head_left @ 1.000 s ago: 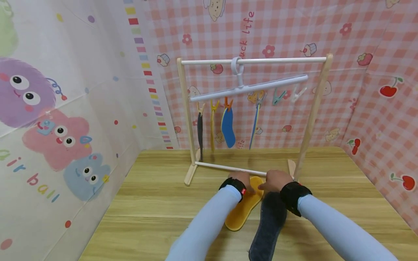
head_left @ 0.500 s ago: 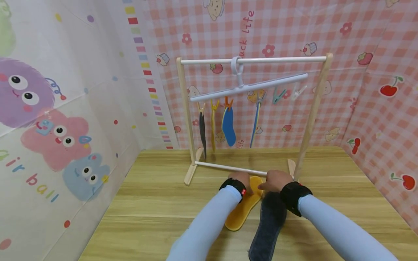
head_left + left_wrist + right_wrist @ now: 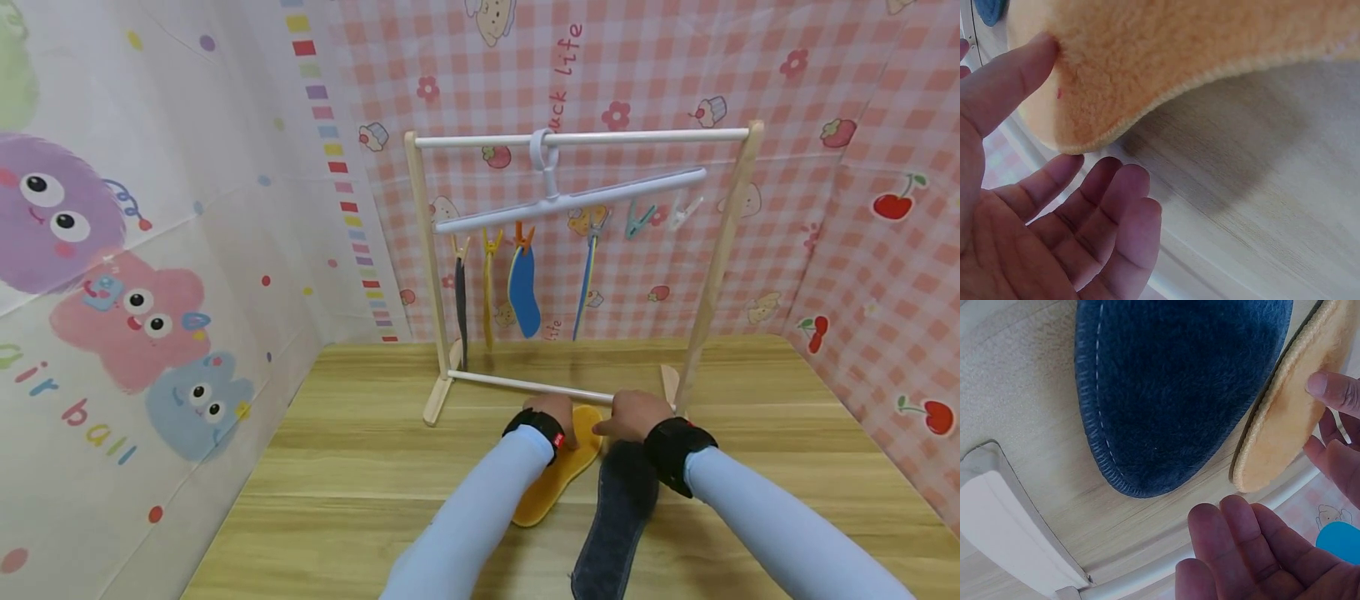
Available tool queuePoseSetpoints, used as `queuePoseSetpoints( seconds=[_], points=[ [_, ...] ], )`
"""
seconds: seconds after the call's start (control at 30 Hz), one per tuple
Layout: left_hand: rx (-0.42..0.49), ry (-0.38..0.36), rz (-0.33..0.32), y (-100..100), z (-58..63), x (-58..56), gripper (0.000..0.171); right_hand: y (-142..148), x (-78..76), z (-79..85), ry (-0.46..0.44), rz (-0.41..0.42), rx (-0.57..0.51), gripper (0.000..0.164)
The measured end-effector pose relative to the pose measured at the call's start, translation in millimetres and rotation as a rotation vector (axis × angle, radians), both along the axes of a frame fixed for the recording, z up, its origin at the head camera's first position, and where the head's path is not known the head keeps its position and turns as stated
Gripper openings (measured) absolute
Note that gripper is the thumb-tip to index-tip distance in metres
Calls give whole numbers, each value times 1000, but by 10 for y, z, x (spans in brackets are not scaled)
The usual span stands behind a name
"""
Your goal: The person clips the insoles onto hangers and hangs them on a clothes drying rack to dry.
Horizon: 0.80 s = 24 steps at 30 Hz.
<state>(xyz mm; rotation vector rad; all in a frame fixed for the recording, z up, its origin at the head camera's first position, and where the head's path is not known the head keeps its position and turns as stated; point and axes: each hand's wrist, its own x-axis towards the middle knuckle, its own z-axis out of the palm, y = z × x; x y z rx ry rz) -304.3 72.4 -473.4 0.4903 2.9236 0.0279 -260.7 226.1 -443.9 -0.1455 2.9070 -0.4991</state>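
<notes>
A yellow fleece insole lies slanted over the wooden table in the head view. My left hand pinches its far end; in the left wrist view the thumb presses on the fleece while the index fingertip sits at the stitched edge. Beside it to the right, a dark blue-grey insole lies flat on the table. My right hand is at the far end of that dark insole, with loosely bent fingers and nothing in its grasp; its thumb points toward the yellow insole.
A wooden rack stands behind the hands, its lower white bar just beyond them. A tilted white hanger carries clothespins, several holding insoles such as a blue one; a teal clothespin and a white clothespin hold nothing.
The yellow insole has shifted slightly to the left in my left hand. The hanging insoles sway a little. My right hand and the dark insole stay where they were.
</notes>
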Motion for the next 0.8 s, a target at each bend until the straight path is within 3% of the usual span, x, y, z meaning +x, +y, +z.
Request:
queuePoseSetpoints(
  seconds=[0.13,0.5,0.8],
  points=[
    [12,9,-7,10,3,3,37,0,-1,8,-10,-8,5,36],
    [9,-17,11,18,82,71,63,-7,22,39,-25,-19,10,35],
    [-2,-1,-11,20,43,37,45,5,38,73,-46,-26,5,35]
  ],
)
